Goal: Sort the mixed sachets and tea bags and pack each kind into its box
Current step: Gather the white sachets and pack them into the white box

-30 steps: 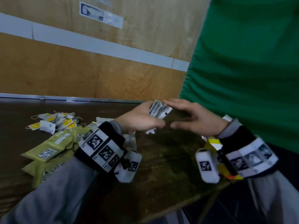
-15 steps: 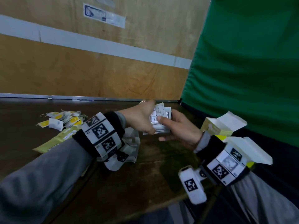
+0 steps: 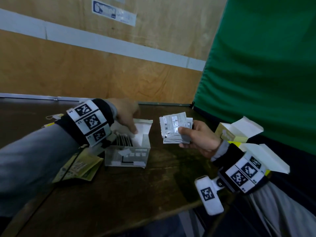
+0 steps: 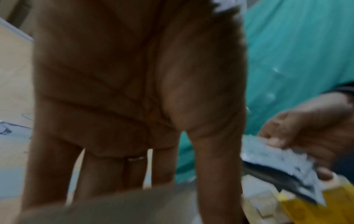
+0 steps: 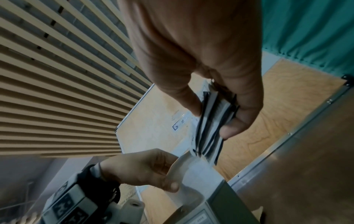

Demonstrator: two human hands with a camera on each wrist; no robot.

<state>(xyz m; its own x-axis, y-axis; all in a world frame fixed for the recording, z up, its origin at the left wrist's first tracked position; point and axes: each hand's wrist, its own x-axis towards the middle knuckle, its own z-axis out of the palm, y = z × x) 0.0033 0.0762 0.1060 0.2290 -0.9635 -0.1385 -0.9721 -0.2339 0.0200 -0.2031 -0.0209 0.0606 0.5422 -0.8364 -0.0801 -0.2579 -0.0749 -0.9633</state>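
My right hand (image 3: 185,132) grips a stack of silver sachets (image 3: 172,127) in the air, just right of an open grey-white box (image 3: 126,156) on the dark table. Thumb and fingers pinch the stack of sachets (image 5: 208,136) in the right wrist view. My left hand (image 3: 133,129) reaches over the box with straight fingers (image 4: 107,169) and presses on its raised white flap (image 3: 142,127). Several dark-edged sachets (image 3: 124,141) stand in a row inside the box. Olive-yellow sachets (image 3: 80,166) lie under my left forearm.
Two open yellow boxes (image 3: 230,132) (image 3: 259,151) sit at the table's right edge by a green curtain (image 3: 265,65). Tea bags with strings (image 3: 51,117) lie at the far left. A wooden wall panel (image 3: 102,74) backs the table (image 3: 136,194).
My left hand has let go of the sachet stack and moved left onto the grey-white box's flap. The right hand now holds the stack alone, a little to the right.
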